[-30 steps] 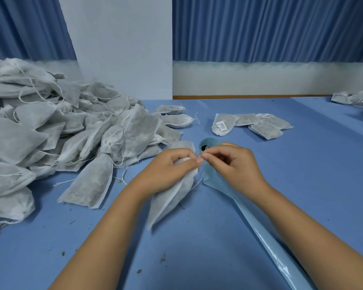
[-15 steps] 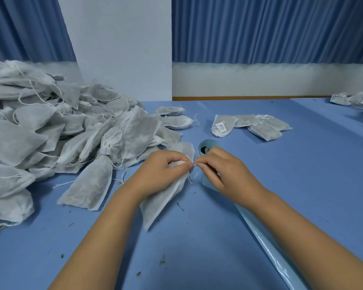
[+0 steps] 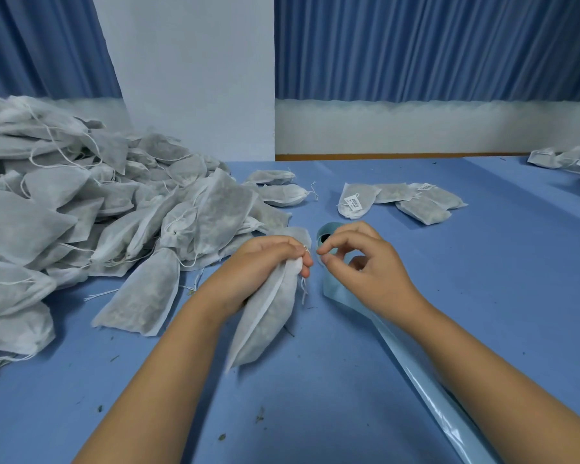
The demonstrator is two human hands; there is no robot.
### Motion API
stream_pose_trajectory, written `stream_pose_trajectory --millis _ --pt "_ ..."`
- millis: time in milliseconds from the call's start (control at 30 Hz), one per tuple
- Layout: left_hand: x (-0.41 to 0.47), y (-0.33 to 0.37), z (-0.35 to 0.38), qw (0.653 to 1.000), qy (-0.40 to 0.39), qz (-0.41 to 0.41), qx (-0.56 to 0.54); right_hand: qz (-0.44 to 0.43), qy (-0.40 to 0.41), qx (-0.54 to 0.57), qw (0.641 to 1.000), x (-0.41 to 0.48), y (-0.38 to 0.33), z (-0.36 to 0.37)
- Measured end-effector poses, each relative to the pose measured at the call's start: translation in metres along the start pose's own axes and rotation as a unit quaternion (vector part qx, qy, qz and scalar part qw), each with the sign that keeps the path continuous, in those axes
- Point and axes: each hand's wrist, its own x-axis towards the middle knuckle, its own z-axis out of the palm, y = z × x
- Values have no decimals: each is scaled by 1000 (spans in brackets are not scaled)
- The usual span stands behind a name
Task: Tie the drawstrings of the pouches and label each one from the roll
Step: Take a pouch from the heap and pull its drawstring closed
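Note:
My left hand (image 3: 265,262) grips the gathered neck of a white mesh pouch (image 3: 265,323), whose filled body slants down toward me onto the blue table (image 3: 315,413). Short drawstring ends (image 3: 303,291) hang loose from the neck. My right hand (image 3: 365,266) hovers just right of the neck, fingers loosely curled, thumb and forefinger close together with nothing visible between them. Behind it stands the pale blue label roll (image 3: 325,229). Its glossy backing strip (image 3: 432,380) trails under my right forearm to the bottom right.
A big heap of white pouches (image 3: 81,212) with loose strings fills the left of the table. Several pouches with labels (image 3: 399,199) lie behind the roll, and more pouches (image 3: 566,160) sit at the far right edge. Small plant crumbs dot the cloth.
My right hand has let go of the drawstring and drawn slightly right; the string ends now hang loose. My left hand still holds the pouch neck, and the pouch has swung nearer to me.

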Motion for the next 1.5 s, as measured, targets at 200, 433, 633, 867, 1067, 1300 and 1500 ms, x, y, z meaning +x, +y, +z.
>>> stream_pose_trajectory --millis 200,433,633,867,1067,1300,1500 --pt "0 -2 -2 1000 -12 3 3 3 -48 38 998 -2 -7 1" --pt "0 0 1 1000 -12 -14 17 35 -64 59 996 -2 -4 3" --pt "0 1 4 998 5 -34 45 36 -72 34 996 -4 -3 9" --pt "-1 2 6 998 8 -31 53 38 -55 31 997 -5 -2 9" --pt "-1 2 7 997 5 -33 67 32 -44 34 998 -5 -2 8" --pt "1 0 7 996 18 -11 89 9 -55 -2 998 -5 -3 7" --pt "2 -2 6 991 62 -11 119 8 -43 -11 999 -4 -3 6"
